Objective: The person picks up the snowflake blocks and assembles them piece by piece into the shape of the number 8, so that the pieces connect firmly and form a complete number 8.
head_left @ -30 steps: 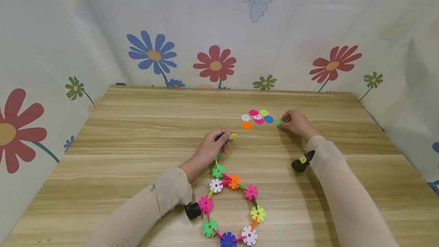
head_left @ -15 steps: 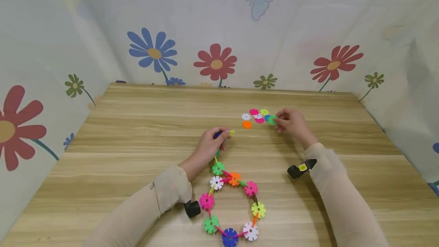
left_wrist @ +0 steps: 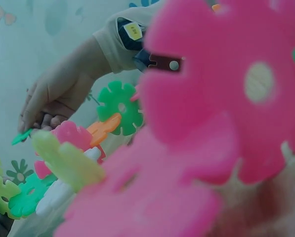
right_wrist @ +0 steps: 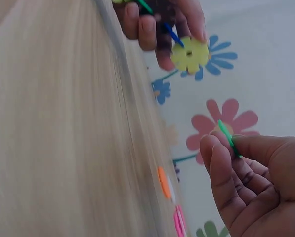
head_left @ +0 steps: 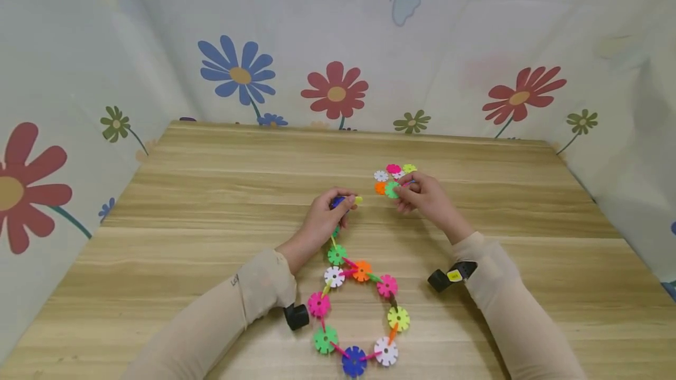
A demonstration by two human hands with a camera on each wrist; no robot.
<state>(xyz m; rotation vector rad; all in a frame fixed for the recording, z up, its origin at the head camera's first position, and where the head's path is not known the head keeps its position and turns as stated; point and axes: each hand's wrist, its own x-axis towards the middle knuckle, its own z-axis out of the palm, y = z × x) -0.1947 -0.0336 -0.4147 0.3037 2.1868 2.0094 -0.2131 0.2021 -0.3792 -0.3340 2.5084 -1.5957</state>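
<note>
My left hand (head_left: 319, 219) grips the end of a chain of notched plastic snowflake discs. A blue disc (head_left: 337, 202) shows at its fingers, and a yellow disc (right_wrist: 191, 55) stands out at the fingertips. From there the chain runs down to a ring of linked discs, with a pink disc (head_left: 318, 305) on its left and a dark blue disc (head_left: 354, 361) at the bottom. My right hand (head_left: 430, 201) pinches a loose green disc (head_left: 392, 190) between thumb and fingers, apart from the chain. In the right wrist view this green disc is seen edge-on.
Several loose discs lie behind the right hand, among them an orange disc (head_left: 380, 187), a white disc (head_left: 381, 175) and a yellow disc (head_left: 409, 168). Everything rests on a wood-grain table (head_left: 222, 180), with a flower-printed cloth (head_left: 285, 28) behind it.
My right hand has brought the green disc leftward and nearer, past the loose discs toward the left hand. The left hand keeps its grip on the chain and has barely moved.
</note>
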